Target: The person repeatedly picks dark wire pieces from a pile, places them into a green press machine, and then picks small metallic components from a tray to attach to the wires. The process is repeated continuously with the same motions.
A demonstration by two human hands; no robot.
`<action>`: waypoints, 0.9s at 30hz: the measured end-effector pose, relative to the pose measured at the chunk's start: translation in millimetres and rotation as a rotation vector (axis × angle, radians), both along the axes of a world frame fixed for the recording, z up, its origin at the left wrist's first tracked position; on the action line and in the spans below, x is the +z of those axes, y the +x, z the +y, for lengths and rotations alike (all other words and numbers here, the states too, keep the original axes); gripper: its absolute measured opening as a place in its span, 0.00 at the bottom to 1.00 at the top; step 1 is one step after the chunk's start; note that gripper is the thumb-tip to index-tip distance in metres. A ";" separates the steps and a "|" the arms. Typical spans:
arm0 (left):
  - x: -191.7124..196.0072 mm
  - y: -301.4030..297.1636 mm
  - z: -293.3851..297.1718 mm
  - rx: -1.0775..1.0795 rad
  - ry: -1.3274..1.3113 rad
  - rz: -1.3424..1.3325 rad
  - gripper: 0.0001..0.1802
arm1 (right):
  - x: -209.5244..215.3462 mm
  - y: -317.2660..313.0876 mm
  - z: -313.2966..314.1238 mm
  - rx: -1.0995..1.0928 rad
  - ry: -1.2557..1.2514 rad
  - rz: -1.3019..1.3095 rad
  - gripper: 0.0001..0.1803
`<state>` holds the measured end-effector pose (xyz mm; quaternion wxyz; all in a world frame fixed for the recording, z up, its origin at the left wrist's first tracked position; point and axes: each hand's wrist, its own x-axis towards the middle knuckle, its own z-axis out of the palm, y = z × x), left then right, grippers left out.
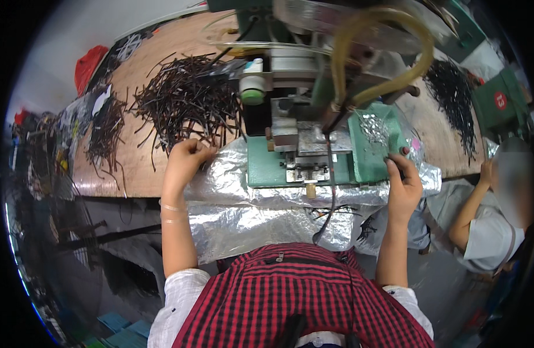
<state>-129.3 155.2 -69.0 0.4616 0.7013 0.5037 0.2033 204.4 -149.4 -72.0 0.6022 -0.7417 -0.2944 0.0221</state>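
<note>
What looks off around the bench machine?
A few dark strands lie loose on the lower foil in front of the green machine, apart from the big heap at left. They look stray, though possibly placed there. I can't see obvious damage.

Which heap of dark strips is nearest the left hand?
The largest heap, left of the green machine; one smaller heap lies farther left, another heap far right.
</note>
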 end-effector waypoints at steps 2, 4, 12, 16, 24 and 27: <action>15.2 4.4 -15.2 -0.026 -0.067 -0.165 0.10 | 36.0 -19.1 17.1 0.120 0.016 -0.089 0.09; 15.1 15.2 -16.7 -0.040 -0.002 -0.258 0.09 | 59.1 -32.1 43.8 0.219 0.075 -0.195 0.08; 8.2 62.0 -29.2 0.066 -0.004 -0.622 0.06 | 54.2 -69.5 110.6 0.267 0.391 0.132 0.22; 57.5 75.9 -58.6 0.122 0.277 -0.762 0.08 | 68.1 -74.7 108.4 0.342 0.430 0.233 0.25; 76.1 86.9 -109.6 -0.289 0.873 -0.847 0.12 | 95.7 -81.2 64.8 0.514 0.223 0.036 0.34; 65.4 101.0 -119.6 -0.457 1.184 -0.550 0.11 | 68.6 -43.6 72.4 0.342 0.086 -0.207 0.25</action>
